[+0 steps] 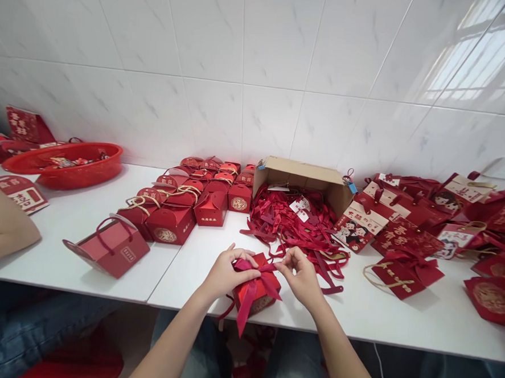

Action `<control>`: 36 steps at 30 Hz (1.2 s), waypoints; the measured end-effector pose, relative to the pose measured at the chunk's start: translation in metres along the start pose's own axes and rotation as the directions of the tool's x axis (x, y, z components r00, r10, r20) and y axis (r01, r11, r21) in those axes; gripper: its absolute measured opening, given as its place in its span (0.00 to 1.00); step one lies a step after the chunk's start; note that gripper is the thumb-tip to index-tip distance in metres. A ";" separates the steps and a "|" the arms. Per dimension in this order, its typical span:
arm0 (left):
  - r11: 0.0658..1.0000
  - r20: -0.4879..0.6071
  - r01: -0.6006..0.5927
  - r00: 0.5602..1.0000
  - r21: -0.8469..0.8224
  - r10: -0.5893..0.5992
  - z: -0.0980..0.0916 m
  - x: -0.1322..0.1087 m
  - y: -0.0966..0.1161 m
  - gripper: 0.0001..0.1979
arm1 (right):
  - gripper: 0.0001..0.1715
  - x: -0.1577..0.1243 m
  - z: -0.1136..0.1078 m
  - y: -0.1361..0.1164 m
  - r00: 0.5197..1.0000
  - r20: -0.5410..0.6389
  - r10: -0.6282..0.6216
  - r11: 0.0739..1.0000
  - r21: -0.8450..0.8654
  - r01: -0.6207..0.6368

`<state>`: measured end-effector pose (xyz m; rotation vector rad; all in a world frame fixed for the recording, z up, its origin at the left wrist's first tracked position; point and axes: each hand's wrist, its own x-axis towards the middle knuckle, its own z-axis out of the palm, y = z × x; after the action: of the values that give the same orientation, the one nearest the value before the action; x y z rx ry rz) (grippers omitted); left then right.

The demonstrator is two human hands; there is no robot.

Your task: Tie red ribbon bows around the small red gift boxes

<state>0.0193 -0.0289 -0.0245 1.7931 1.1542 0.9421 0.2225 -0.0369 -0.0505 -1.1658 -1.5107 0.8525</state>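
A white tiled wall (210, 44) stands behind a long white table (347, 314). On the right, red gift bags (409, 239) lie in a big messy heap. Left of the middle, shiny red gift boxes (173, 224) stand in rows, some tied with gold string. Farther left is a red plastic basin (80, 173) with small wrapped things in it. A brown cardboard box (300, 169) lies by the wall, and red ribbons (272, 213) spill out of it. A red carry box (112, 246) with a looped handle lies near the rows.

A small red box (266, 305) sits at the table's near edge, between the two hands. The left hand (230, 272) curls over it, thumb and fingers holding a pink-red bow (249, 297) on top. The right hand (302, 276) pinches the bow's right side.
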 end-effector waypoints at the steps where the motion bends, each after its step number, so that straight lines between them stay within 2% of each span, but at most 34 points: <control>1: 0.998 -0.004 -0.011 1.000 -0.059 0.010 -0.001 -0.002 -0.001 0.11 | 0.12 0.000 -0.002 0.000 1.000 0.029 0.000 1.000 0.020 -0.001; 3: 0.979 -0.059 -0.058 0.997 -0.198 0.047 -0.002 -0.006 -0.005 0.19 | 0.12 -0.003 -0.009 0.002 0.999 0.041 0.019 0.995 0.101 -0.023; 5: 0.943 -0.170 -0.100 0.984 -0.317 0.047 -0.002 -0.011 -0.014 0.21 | 0.15 -0.009 -0.016 0.007 0.998 0.031 0.063 0.986 0.156 -0.067; 7: 0.920 -0.274 -0.077 0.961 -0.385 -0.034 -0.001 -0.017 -0.029 0.20 | 0.16 -0.020 -0.022 0.013 0.993 0.079 0.088 0.986 0.138 -0.098; 9: 0.925 -0.327 0.003 0.935 -0.381 -0.137 0.000 -0.024 -0.046 0.21 | 0.24 -0.033 -0.022 0.019 0.978 0.194 0.072 0.994 0.063 -0.086; 11: 0.948 -0.316 0.082 0.931 -0.307 -0.183 0.002 -0.031 -0.061 0.19 | 0.39 -0.043 -0.016 0.022 0.957 0.289 0.040 0.999 -0.008 -0.040; 13: 0.966 -0.263 0.115 0.948 -0.231 -0.176 0.005 -0.036 -0.072 0.17 | 0.49 -0.049 -0.006 0.021 0.942 0.333 0.033 0.999 -0.027 -0.025; 17: 0.974 -0.211 0.104 0.966 -0.203 -0.148 0.009 -0.040 -0.080 0.17 | 0.65 -0.045 0.012 0.015 0.940 0.333 0.081 0.994 0.040 -0.100; 20: 0.977 -0.196 0.109 0.970 -0.182 -0.144 0.010 -0.039 -0.078 0.16 | 0.76 -0.041 0.015 0.015 0.946 0.314 0.079 0.994 0.050 -0.100; 23: 0.981 -0.184 0.124 0.971 -0.149 -0.151 0.010 -0.039 -0.075 0.16 | 0.78 -0.040 0.012 0.019 0.930 0.362 0.067 0.990 0.091 -0.106; 28: 0.980 -0.171 0.149 0.970 -0.131 -0.170 0.010 -0.041 -0.069 0.16 | 0.75 -0.042 0.010 0.019 0.891 0.452 0.045 0.955 0.242 -0.171; 33: 0.984 -0.155 0.141 0.975 -0.112 -0.157 0.008 -0.040 -0.068 0.15 | 0.71 -0.046 0.013 0.015 0.909 0.413 0.063 0.930 0.306 -0.203; 36: 0.988 -0.173 0.145 0.973 -0.049 -0.151 0.008 -0.040 -0.069 0.14 | 0.68 -0.048 0.006 0.016 0.956 0.275 0.098 0.938 0.297 -0.181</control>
<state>-0.0103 -0.0490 -0.0958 1.5955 1.3533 1.0421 0.2226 -0.0780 -0.0806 -0.9563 -1.4350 1.3369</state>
